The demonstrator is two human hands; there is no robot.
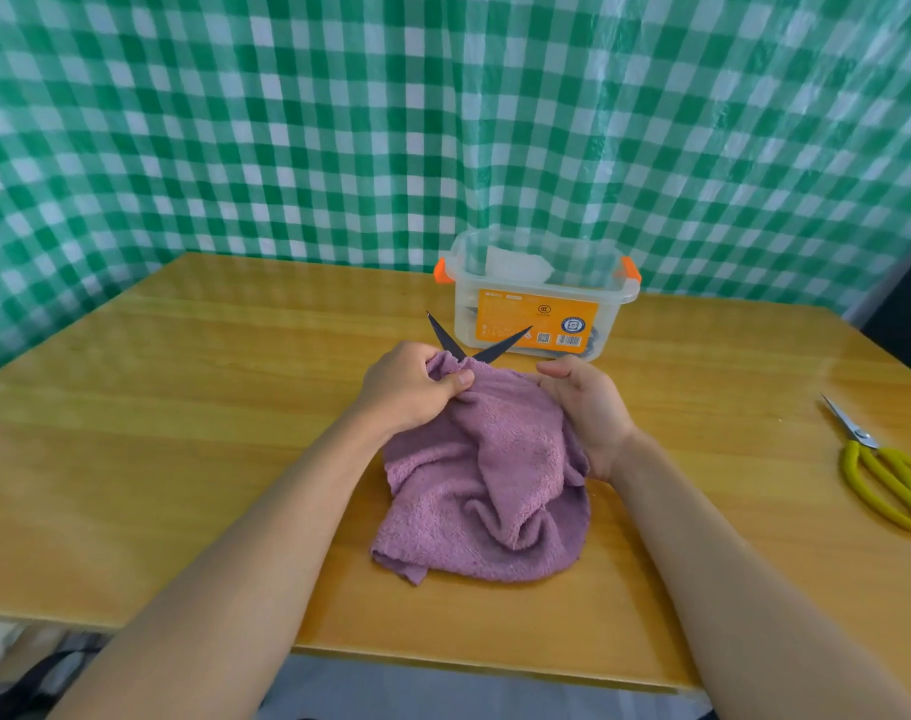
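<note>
Head view: both hands work a rumpled purple terry-cloth towel (495,485) near the middle of the pale wooden tabletop (183,407), wrapped round dark-bladed metal scissors (474,345). Left hand (411,387) pinches a fold of cloth between thumb and curled fingers right at the blade roots, probably so skin stays off the edges while wiping. Right hand (588,407) cups the bundle's right side, thumb over the top, fingers hidden behind the cloth; likely bracing the handles through it, but the handles can't be seen. Blades are spread in a V clear of the towel, tips aimed at the far edge, right tip almost at the clear plastic storage box with orange clips (466,314). Long axis runs near-to-far, away from the person. Lower half of the towel rests slack on the wood. Yellow-handled steel scissors (879,470) lie closed by the right edge, untouched.
</note>
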